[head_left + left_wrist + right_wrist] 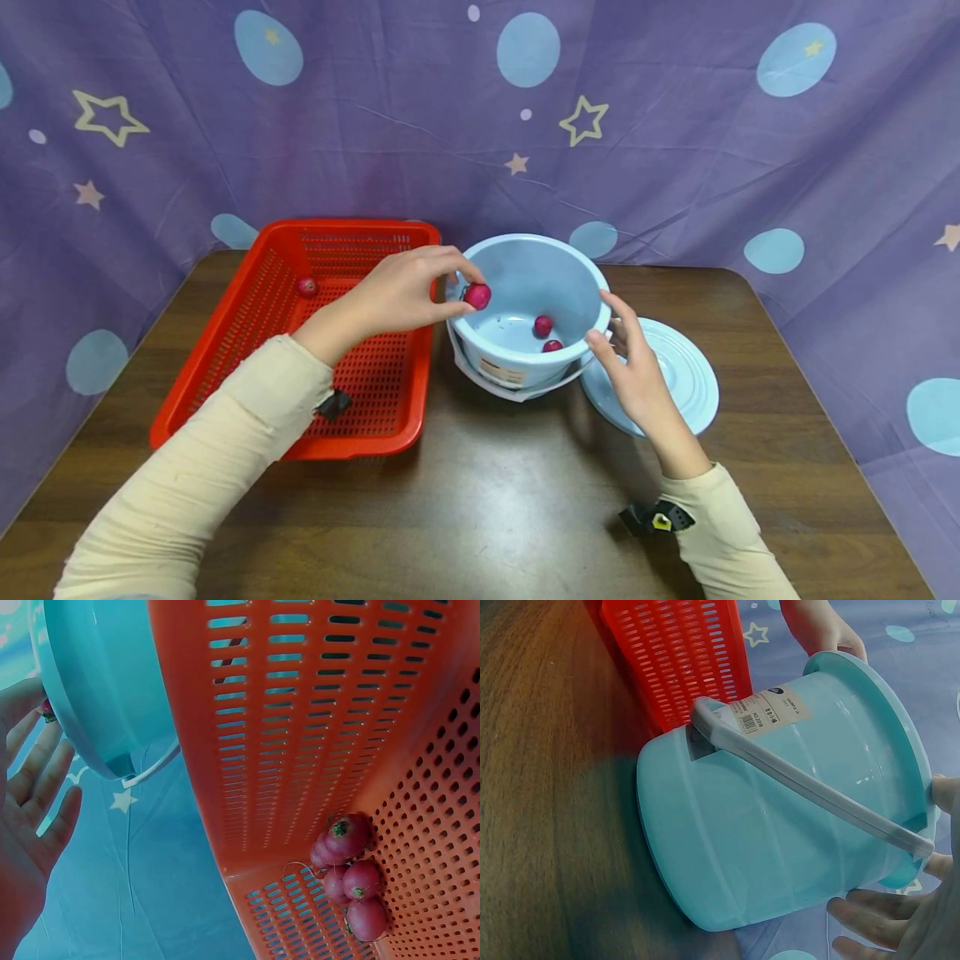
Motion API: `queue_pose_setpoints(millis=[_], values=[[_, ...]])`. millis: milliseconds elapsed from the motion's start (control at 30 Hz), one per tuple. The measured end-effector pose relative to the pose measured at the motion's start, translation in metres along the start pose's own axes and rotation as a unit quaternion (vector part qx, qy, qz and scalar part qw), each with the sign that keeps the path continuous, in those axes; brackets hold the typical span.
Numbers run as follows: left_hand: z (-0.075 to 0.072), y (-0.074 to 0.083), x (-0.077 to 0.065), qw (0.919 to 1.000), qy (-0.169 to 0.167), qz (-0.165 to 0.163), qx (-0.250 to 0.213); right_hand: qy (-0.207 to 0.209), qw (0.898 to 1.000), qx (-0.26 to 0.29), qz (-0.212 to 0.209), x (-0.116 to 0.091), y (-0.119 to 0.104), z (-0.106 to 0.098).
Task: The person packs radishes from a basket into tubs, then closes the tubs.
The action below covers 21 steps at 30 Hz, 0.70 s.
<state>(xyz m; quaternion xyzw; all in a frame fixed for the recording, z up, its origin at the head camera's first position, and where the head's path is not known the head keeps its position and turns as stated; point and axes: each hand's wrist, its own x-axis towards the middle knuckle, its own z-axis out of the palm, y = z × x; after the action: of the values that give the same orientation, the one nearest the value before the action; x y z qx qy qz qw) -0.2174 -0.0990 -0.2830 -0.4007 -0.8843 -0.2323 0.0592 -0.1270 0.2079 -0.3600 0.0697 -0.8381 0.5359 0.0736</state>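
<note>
My left hand pinches a red radish between thumb and fingers, over the left side of the light-blue bucket. In the left wrist view, a small part of this radish shows past the fingers. Two radishes lie on the bucket's floor, one radish just behind the other. At the bucket's right side, my right hand holds the rim with thumb and index finger. Its other fingers lie by the outer wall in the right wrist view.
Left of the bucket stands a red slotted basket; several radishes sit clustered in its corner. The round blue lid lies on the wooden table, right of the bucket. A grey handle hangs against the bucket. Behind is a purple curtain.
</note>
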Motion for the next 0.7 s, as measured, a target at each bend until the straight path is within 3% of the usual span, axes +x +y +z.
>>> queue_pose_setpoints(millis=[267, 700], values=[[0.0005, 0.0014, -0.0003, 0.9999, -0.008, -0.007, 0.007, 0.000, 1.000, -0.003, 0.001, -0.0004, 0.0002, 0.0001], [-0.0005, -0.0017, -0.0013, 0.9998, -0.016, 0.008, 0.004, 0.003, 1.000, -0.008, -0.008, 0.0003, 0.0039, 0.0009]])
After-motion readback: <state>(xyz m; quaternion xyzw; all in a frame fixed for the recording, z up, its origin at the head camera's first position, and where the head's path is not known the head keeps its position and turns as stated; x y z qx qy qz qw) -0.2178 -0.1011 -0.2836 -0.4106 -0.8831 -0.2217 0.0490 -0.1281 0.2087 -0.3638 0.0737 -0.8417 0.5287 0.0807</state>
